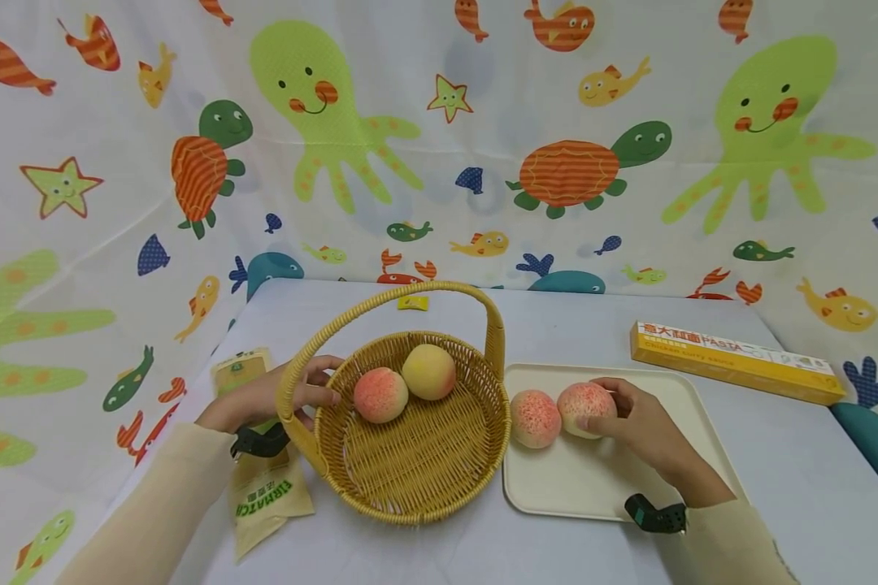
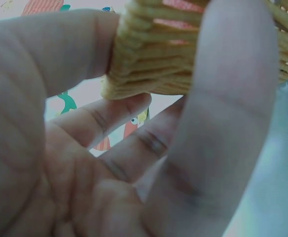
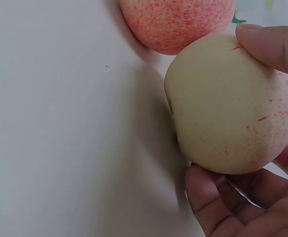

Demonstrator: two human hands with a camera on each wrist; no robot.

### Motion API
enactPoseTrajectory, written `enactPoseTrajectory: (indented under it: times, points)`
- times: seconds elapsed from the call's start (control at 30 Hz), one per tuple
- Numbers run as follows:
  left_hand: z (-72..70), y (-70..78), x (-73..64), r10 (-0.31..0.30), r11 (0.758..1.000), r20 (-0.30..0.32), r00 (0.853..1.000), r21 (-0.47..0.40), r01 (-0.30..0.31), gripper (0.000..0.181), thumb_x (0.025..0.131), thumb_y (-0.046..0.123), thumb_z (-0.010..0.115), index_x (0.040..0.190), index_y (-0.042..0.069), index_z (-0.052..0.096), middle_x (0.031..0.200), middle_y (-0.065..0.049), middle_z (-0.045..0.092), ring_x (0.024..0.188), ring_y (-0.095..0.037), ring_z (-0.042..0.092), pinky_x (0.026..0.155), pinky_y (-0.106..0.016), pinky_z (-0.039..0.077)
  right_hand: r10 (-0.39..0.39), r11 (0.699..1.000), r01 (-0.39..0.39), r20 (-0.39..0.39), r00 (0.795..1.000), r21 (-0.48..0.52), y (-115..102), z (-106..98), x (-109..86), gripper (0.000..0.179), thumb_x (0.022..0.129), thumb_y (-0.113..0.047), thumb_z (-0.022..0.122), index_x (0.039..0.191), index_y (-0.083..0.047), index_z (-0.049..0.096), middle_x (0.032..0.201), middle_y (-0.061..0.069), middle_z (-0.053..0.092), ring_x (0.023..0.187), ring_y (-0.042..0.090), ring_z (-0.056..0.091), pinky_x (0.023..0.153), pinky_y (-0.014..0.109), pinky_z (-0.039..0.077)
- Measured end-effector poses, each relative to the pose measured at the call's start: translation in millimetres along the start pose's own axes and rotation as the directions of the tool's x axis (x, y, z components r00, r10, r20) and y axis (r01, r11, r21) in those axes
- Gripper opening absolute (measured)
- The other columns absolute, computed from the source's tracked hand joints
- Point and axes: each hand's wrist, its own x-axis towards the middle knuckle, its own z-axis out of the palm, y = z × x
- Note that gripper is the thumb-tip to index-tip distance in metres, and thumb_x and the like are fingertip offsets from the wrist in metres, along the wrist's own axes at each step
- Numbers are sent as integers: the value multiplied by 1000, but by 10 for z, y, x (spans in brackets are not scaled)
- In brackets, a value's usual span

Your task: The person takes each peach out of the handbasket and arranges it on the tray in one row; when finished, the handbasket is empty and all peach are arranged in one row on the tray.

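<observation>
A wicker basket point(image 1: 410, 515) with a tall arched handle stands mid-table, holding a pink peach point(image 1: 380, 396) and a yellower peach point(image 1: 428, 371). My left hand point(image 1: 281, 392) grips the basket's left rim, its thumb over the edge; the left wrist view shows the woven wall point(image 2: 149, 64) between thumb and fingers. On the cream tray point(image 1: 563, 491) to the basket's right, my right hand point(image 1: 640, 418) holds a speckled peach point(image 1: 580, 404) between thumb and fingers. In the right wrist view, this peach's pale side point(image 3: 218, 103) faces the camera. Another speckled peach point(image 1: 535, 419) lies right beside it.
A yellow pasta box point(image 1: 735, 363) lies behind the tray at the right. Partly beneath the left forearm is a brown paper package point(image 1: 271, 496). A small yellow packet point(image 1: 413, 303) lies behind the basket, before a patterned cloth backdrop point(image 1: 439, 162).
</observation>
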Motion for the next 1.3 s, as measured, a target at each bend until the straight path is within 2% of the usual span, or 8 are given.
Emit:
enactPoseTrajectory:
  times: [0.2, 0.43, 0.63, 0.9, 1.07, 1.17, 1.3]
  points:
    - [2, 4, 1, 1, 1000, 0, 1000, -2, -1, 64, 99, 16, 66, 155, 0, 39, 130, -27, 63, 107, -29, 66, 74, -39, 64, -23, 999, 22, -8, 1000, -30, 11, 10, -31, 72, 88, -23, 82, 149, -3, 48, 136, 18, 61, 110, 26, 59, 84, 31, 52]
    - [-2, -3, 3, 2, 1000, -1, 1000, 2, -2, 63, 98, 16, 66, 154, 0, 40, 128, -26, 63, 106, -28, 66, 74, -40, 64, -68, 995, 71, 44, 997, -73, -35, -32, -79, 77, 89, -22, 80, 155, -5, 45, 144, 22, 57, 116, 33, 61, 88, 38, 52]
    - [-11, -9, 1, 5, 1000, 4, 1000, -7, -5, 64, 98, 15, 65, 155, 0, 39, 128, -26, 64, 107, -29, 66, 74, -41, 64, -124, 988, 129, 52, 991, -89, -48, -53, -90, 71, 88, -15, 76, 153, -5, 49, 144, 21, 58, 114, 33, 61, 87, 39, 51]
    - [-6, -1, 6, -6, 1000, -1, 1000, -15, 6, 64, 98, 15, 66, 155, 0, 39, 130, -27, 63, 108, -30, 66, 74, -42, 64, -125, 989, 122, -22, 992, -87, -49, 12, -85, 68, 86, -17, 83, 146, -4, 55, 138, 18, 62, 115, 33, 60, 84, 37, 52]
    - [-5, -14, 15, 1, 1000, 0, 1000, -25, -1, 63, 98, 14, 66, 154, 0, 40, 128, -27, 64, 107, -30, 67, 73, -42, 64, -99, 987, 92, -48, 994, -131, -48, 30, -77, 69, 85, -21, 85, 145, -5, 55, 135, 19, 63, 115, 33, 60, 82, 36, 51]
    - [-8, -21, 16, 1, 1000, 1, 1000, -27, -1, 63, 98, 15, 66, 154, 1, 41, 128, -26, 64, 107, -29, 67, 73, -41, 64, -90, 986, 83, -38, 995, -146, -56, 30, -86, 71, 85, -22, 84, 147, -5, 54, 136, 20, 62, 116, 34, 59, 82, 36, 51]
    - [-9, -23, 16, -1, 1000, 2, 1000, -27, 1, 63, 98, 15, 66, 154, 0, 40, 129, -27, 64, 107, -29, 67, 74, -42, 64, -126, 985, 126, 7, 992, -119, -63, 20, -99, 74, 87, -19, 80, 152, -5, 49, 141, 22, 59, 118, 35, 60, 83, 36, 53]
